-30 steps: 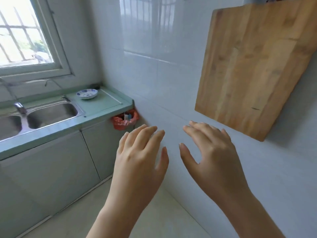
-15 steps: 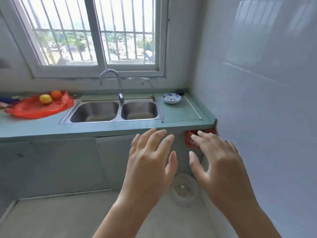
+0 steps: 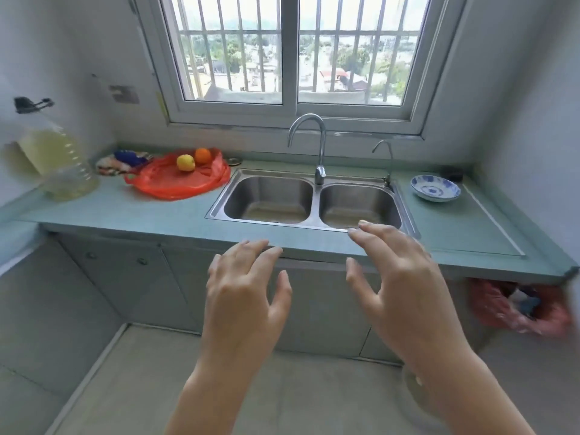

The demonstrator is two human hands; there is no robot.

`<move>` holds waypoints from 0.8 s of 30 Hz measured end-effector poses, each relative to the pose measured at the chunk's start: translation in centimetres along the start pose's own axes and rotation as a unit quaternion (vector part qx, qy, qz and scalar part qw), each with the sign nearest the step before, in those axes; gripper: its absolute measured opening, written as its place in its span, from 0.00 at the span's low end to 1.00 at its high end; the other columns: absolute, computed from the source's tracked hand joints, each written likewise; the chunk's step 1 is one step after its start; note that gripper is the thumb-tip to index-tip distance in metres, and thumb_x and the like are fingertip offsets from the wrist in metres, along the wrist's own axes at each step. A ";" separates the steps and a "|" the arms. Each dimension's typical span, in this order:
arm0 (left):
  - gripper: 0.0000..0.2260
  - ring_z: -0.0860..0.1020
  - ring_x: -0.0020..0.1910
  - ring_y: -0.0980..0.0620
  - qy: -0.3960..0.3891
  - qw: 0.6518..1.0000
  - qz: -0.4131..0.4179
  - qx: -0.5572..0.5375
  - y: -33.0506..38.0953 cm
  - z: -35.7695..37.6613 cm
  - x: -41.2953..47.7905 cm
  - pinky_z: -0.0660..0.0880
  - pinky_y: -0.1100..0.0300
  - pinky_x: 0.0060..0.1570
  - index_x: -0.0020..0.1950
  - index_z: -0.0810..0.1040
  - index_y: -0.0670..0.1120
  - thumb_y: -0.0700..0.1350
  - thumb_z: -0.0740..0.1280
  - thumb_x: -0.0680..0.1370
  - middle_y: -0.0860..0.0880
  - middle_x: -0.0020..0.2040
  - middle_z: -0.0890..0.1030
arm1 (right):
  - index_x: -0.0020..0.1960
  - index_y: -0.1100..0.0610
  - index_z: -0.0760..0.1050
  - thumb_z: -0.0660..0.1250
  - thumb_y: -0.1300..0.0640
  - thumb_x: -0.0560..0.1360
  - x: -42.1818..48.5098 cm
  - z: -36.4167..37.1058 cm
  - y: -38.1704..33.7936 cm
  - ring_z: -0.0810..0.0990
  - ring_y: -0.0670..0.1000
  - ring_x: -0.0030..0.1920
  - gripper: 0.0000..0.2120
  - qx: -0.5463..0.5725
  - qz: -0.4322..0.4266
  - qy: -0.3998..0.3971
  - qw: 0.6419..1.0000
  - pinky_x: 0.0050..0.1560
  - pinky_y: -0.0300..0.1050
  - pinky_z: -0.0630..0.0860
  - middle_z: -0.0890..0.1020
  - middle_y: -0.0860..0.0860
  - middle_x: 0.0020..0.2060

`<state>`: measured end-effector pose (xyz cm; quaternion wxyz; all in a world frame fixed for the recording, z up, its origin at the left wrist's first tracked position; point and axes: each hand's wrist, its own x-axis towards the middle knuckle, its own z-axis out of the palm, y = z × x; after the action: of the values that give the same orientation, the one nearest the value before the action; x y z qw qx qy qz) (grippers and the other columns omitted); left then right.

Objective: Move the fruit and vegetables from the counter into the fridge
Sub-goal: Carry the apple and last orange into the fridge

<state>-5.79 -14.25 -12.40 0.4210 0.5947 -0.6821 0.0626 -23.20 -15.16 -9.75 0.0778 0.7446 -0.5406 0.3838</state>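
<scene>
A yellow lemon (image 3: 185, 162) and an orange (image 3: 203, 156) lie side by side on a flattened red plastic bag (image 3: 179, 180) on the green counter (image 3: 131, 208), left of the sink. My left hand (image 3: 248, 296) and my right hand (image 3: 398, 287) hover in front of the counter's front edge, well short of the fruit. Both are empty with fingers spread. No fridge is in view.
A steel double sink (image 3: 310, 199) with a tall tap (image 3: 314, 142) sits under the barred window. A large oil bottle (image 3: 59, 161) stands at the far left beside a patterned cloth (image 3: 122, 161). A blue-and-white dish (image 3: 435, 188) rests on the right. A red rubbish bag (image 3: 518, 309) hangs below the counter's right end.
The view has swung left from the tiled wall and cutting board to face the sink and window. The fruit on the red bag has come into view. Both hands stay empty.
</scene>
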 end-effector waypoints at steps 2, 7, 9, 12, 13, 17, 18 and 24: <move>0.17 0.74 0.56 0.46 0.005 1.000 -0.009 0.010 -3.6 -0.8 2.3 0.70 0.39 0.57 0.53 0.80 0.44 0.49 0.59 0.72 0.46 0.55 0.80 | 0.57 0.58 0.78 0.57 0.51 0.72 3.4 3.2 -2.2 0.78 0.58 0.55 0.20 0.032 -0.015 0.000 0.999 0.57 0.60 0.73 0.80 0.55 0.55; 0.18 0.72 0.56 0.50 0.053 0.996 -0.066 0.019 -13.2 -3.7 7.4 0.69 0.45 0.60 0.55 0.79 0.43 0.50 0.58 0.73 0.46 0.55 0.80 | 0.54 0.58 0.79 0.58 0.52 0.71 9.6 10.9 -7.9 0.77 0.55 0.54 0.17 0.073 -0.060 0.026 0.995 0.56 0.57 0.73 0.81 0.55 0.53; 0.18 0.74 0.55 0.47 0.060 0.993 -0.092 0.042 -16.4 -3.9 8.6 0.67 0.48 0.60 0.54 0.79 0.43 0.50 0.57 0.73 0.45 0.55 0.80 | 0.53 0.58 0.79 0.59 0.52 0.70 11.8 13.7 -9.2 0.79 0.58 0.53 0.17 0.087 -0.077 0.014 0.993 0.54 0.61 0.75 0.81 0.55 0.52; 0.18 0.71 0.56 0.51 0.048 0.992 -0.108 0.049 -19.6 -2.8 10.1 0.69 0.47 0.60 0.55 0.79 0.43 0.51 0.57 0.73 0.46 0.55 0.80 | 0.53 0.59 0.79 0.58 0.52 0.71 15.1 17.4 -9.9 0.79 0.59 0.53 0.17 0.102 -0.088 -0.010 0.991 0.54 0.61 0.74 0.81 0.55 0.52; 0.18 0.71 0.56 0.52 0.044 0.992 -0.105 0.049 -20.5 -2.2 10.7 0.69 0.47 0.60 0.55 0.79 0.43 0.50 0.58 0.73 0.46 0.55 0.80 | 0.54 0.59 0.79 0.58 0.52 0.71 16.1 18.6 -10.1 0.79 0.59 0.53 0.18 0.104 -0.088 -0.013 0.991 0.54 0.61 0.74 0.81 0.55 0.52; 0.18 0.69 0.57 0.53 0.024 0.993 -0.101 0.055 -24.0 0.8 14.4 0.67 0.46 0.61 0.55 0.79 0.44 0.50 0.58 0.72 0.46 0.56 0.80 | 0.54 0.58 0.79 0.58 0.52 0.71 20.1 24.5 -10.0 0.79 0.59 0.52 0.18 0.113 -0.080 -0.024 0.990 0.54 0.62 0.75 0.81 0.55 0.52; 0.18 0.69 0.58 0.53 0.019 0.993 -0.099 0.063 -25.1 1.6 15.4 0.65 0.47 0.61 0.55 0.79 0.44 0.50 0.58 0.73 0.46 0.56 0.80 | 0.54 0.58 0.79 0.57 0.51 0.70 21.3 26.1 -9.8 0.79 0.59 0.52 0.19 0.116 -0.077 -0.028 0.990 0.54 0.63 0.74 0.81 0.55 0.52; 0.19 0.75 0.58 0.47 -0.036 0.990 -0.100 0.088 -31.0 5.1 24.9 0.63 0.54 0.61 0.57 0.78 0.45 0.51 0.57 0.73 0.47 0.57 0.79 | 0.56 0.58 0.78 0.57 0.49 0.71 30.0 34.1 -8.2 0.79 0.59 0.53 0.20 0.129 -0.070 -0.057 0.988 0.55 0.60 0.74 0.81 0.55 0.53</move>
<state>19.97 -44.92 -12.40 0.3463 0.6965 -0.6258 0.0579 4.15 -52.35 -11.29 -0.0236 0.8051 -0.4369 0.4006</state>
